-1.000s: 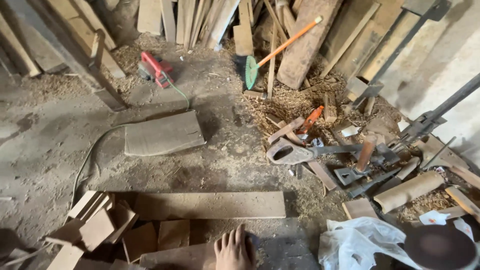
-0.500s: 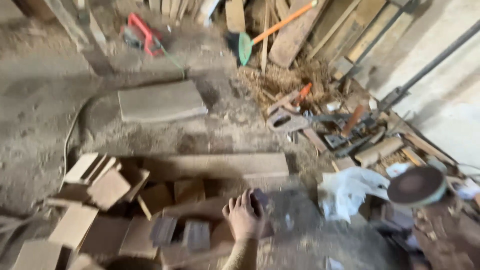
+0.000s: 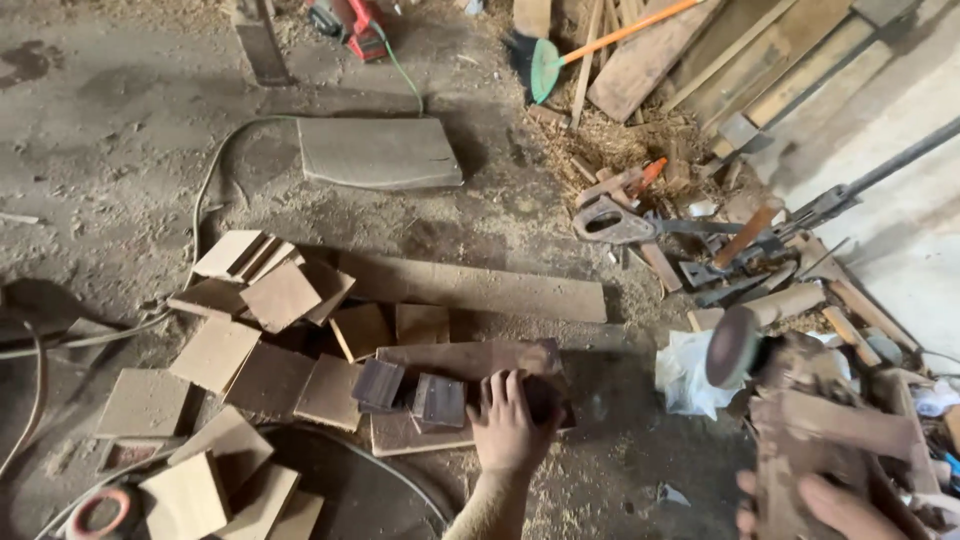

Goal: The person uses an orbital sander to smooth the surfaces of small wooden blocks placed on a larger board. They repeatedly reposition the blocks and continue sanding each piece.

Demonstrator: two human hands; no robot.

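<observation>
Left hand (image 3: 508, 428) presses dark wood block (image 3: 545, 398) (right hand (image 3: 815, 503) grips tool (image 3: 800, 420))

To the right of my left hand (image 3: 508, 428), beside my grip on the dark wood block (image 3: 542, 398), a crumpled white plastic bag (image 3: 688, 375) lies on the floor. I see no labels, signs or screens.
</observation>
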